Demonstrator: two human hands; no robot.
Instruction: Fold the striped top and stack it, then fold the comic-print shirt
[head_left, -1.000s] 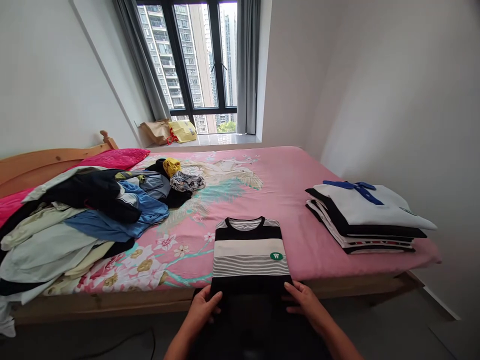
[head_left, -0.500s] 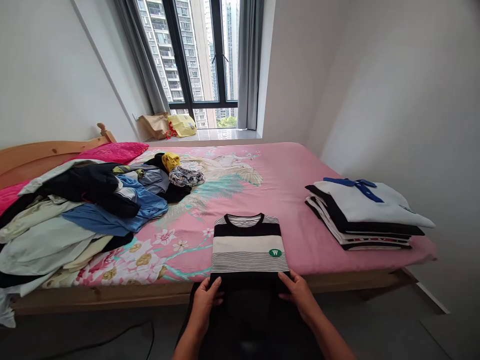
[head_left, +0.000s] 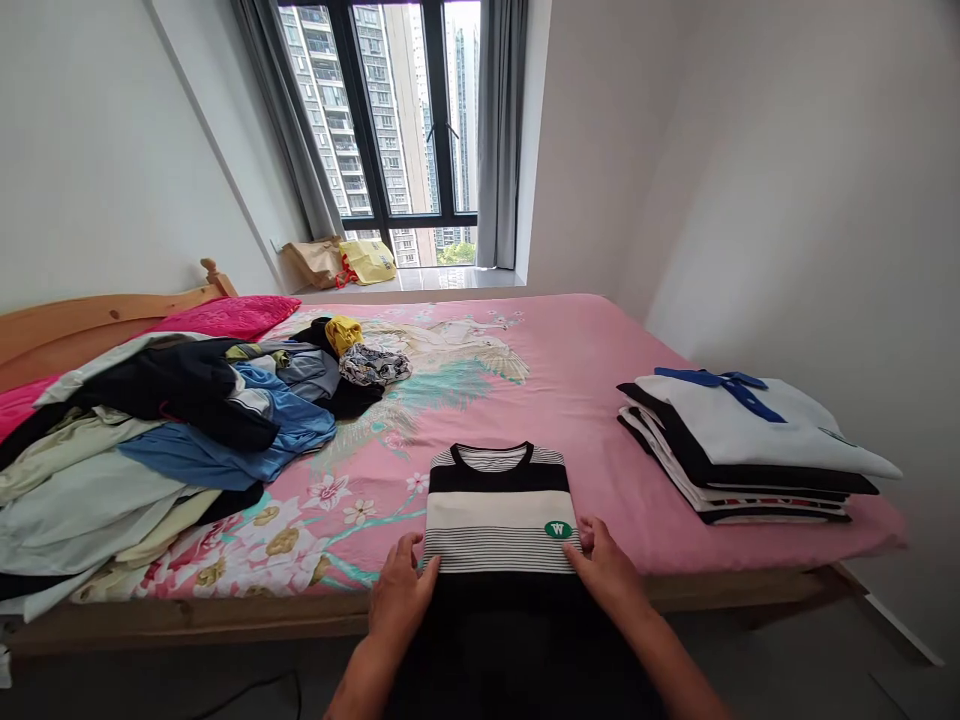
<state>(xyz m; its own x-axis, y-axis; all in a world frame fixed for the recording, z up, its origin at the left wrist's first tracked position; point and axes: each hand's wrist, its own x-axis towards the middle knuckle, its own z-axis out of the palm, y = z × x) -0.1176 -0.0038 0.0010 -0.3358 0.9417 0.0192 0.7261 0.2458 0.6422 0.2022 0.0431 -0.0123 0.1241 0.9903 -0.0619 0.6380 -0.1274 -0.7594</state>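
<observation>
A black, white and striped shirt [head_left: 499, 505] with a green round badge lies folded at the near edge of the bed, its black lower part hanging over the edge. My left hand [head_left: 400, 597] rests at the shirt's left side with fingers closed on the fabric edge. On the right side, my right hand [head_left: 609, 570] grips the fabric just below the badge. Both hands sit where the striped band meets the black part.
The pink flowered bed sheet [head_left: 570, 380] covers a wooden bed. A heap of loose clothes [head_left: 165, 430] lies on the left. A stack of folded shirts [head_left: 742, 445] sits at the right edge. Bags [head_left: 345, 262] stand on the window sill.
Both hands have moved forward and up along the shirt's sides, from the hanging black part to the striped band. The view has shifted slightly.
</observation>
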